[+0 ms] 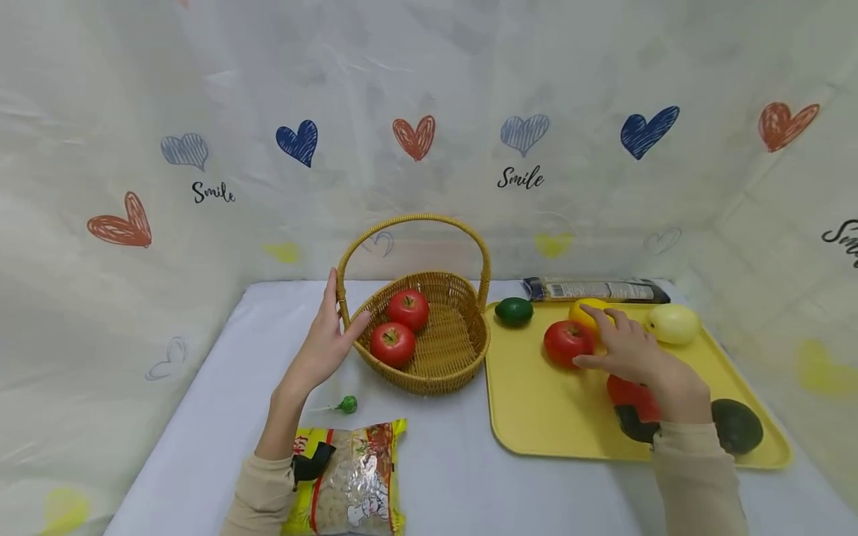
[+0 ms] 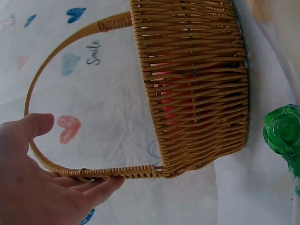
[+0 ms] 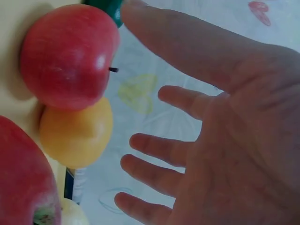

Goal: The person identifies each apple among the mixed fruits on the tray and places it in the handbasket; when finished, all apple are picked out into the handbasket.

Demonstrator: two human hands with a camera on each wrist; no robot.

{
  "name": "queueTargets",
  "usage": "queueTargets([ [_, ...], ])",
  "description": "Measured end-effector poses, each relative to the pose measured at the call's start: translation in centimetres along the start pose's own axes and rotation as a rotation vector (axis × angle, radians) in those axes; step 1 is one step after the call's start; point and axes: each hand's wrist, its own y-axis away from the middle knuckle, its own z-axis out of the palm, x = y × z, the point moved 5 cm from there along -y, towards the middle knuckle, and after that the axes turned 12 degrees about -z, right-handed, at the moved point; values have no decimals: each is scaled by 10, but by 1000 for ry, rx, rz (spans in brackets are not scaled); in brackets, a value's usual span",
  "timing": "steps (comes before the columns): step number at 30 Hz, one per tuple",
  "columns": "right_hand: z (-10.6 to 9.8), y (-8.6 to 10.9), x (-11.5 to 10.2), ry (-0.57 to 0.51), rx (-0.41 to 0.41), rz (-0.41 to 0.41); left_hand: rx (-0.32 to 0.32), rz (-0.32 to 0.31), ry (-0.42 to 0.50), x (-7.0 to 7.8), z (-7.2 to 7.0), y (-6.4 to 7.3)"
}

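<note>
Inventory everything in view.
Basket: 1, tan, centre
Tray: 1, yellow, right
Apples: 4, red, two in basket, two on tray
Yellow fruit: 1, yellow, tray's far side
Pale fruit: 1, greenish, tray's far right
Green fruits: 2, dark, tray's far left, near right
Packet: 1, dark, behind tray
Lollipop: 1, green, near basket
Bag: 1, yellow, front left
Table: 1, white, beneath
Backdrop: 1, whitish, behind
Wrist gear: 2, black, wrists
Sleeves: 2, beige, forearms
Left hand: 1, at basket
Right hand: 1, over tray
</note>
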Motion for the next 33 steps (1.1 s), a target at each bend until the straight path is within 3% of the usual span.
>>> queueTargets([
  [8, 17, -17, 2, -26, 15, -87, 7, 4, -9, -1, -3, 1],
  [13, 34, -24, 5, -36, -1, -90, -2, 4, -14, -2, 1, 2],
  [20, 38, -26, 0, -27, 20, -145, 6, 17, -17, 1, -1, 2],
  [33, 38, -24, -1, 41, -16, -100, -11, 20, 3, 2, 1, 2],
])
